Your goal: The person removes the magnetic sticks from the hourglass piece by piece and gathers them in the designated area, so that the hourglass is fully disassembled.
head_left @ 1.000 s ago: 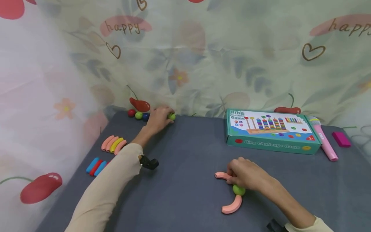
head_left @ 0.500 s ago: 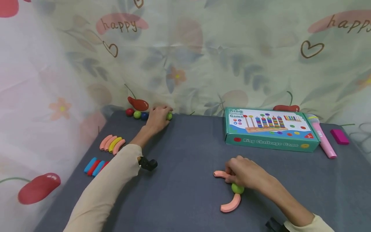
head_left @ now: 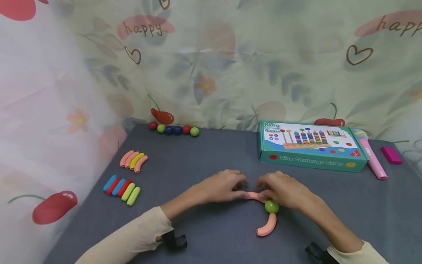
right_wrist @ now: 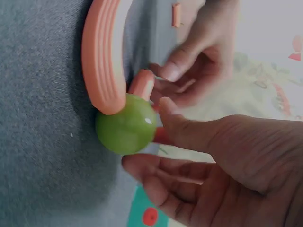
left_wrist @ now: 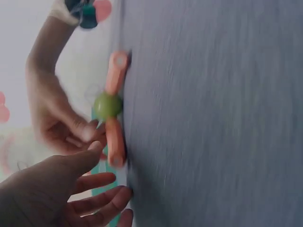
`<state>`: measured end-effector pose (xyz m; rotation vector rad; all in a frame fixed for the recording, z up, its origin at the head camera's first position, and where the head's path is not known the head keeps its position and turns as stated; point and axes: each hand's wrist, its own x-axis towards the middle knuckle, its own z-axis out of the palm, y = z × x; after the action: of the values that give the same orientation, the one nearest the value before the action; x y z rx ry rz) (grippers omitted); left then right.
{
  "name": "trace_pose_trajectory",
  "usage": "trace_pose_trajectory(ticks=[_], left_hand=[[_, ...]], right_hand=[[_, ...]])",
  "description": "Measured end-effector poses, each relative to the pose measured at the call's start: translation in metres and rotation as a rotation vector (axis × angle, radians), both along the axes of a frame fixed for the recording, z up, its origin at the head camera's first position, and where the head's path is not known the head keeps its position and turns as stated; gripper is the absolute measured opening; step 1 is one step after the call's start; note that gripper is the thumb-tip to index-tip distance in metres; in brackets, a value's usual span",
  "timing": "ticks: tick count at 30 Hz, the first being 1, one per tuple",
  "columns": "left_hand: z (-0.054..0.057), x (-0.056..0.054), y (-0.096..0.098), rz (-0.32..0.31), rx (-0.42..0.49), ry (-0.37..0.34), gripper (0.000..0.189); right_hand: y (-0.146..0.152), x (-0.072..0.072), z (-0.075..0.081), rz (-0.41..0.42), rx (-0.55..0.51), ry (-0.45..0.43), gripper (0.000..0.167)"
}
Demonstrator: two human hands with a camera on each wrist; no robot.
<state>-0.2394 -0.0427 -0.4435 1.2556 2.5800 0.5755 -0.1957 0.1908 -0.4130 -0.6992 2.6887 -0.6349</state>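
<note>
A green ball [head_left: 271,206] sits between two pink curved rods on the grey table. The lower curved rod [head_left: 266,224] bends toward me, and the upper curved rod [head_left: 254,196] reaches left. My right hand [head_left: 287,189] hovers at the joint of ball and upper rod. In the right wrist view its thumb and fingers stand apart beside the ball [right_wrist: 125,125]. My left hand [head_left: 220,186] is at the far end of the upper rod, thumb close to that end. Its fingers are spread with nothing between them in the left wrist view, where the upper rod [left_wrist: 115,142] shows whole.
At the back left lies a row of balls [head_left: 178,130]. Nearer are pink and yellow curved rods [head_left: 134,160] and coloured straight rods [head_left: 121,187]. A game box [head_left: 313,148], a pink microphone [head_left: 373,157] and a magenta block [head_left: 391,155] stand at right, before a printed cloth [head_left: 204,73].
My left hand has left the ball row and swung right and nearer, to the upper curved rod, carrying nothing. My right hand has stayed near the ball and upper rod, its fingers looser.
</note>
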Motion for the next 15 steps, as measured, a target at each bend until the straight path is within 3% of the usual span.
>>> trace_pose_trajectory(ticks=[3,6,10,13,15], left_hand=[[-0.005,0.012,0.010,-0.028,0.000,0.008,0.028],[-0.007,0.017,0.015,-0.027,-0.001,0.012,0.016],[-0.006,0.020,0.015,-0.001,-0.025,-0.021,0.009],[-0.004,0.025,0.016,0.024,-0.031,-0.072,0.014],[-0.002,0.029,0.018,0.043,-0.027,-0.092,0.018]], right_hand=[[0.005,0.005,0.004,-0.039,0.049,-0.024,0.036],[0.009,0.010,0.007,-0.078,0.113,-0.069,0.046],[0.010,0.016,0.008,-0.086,0.105,-0.132,0.027],[0.008,0.019,0.008,-0.072,0.072,-0.156,0.011],[0.006,0.020,0.009,-0.065,0.075,-0.144,0.009]])
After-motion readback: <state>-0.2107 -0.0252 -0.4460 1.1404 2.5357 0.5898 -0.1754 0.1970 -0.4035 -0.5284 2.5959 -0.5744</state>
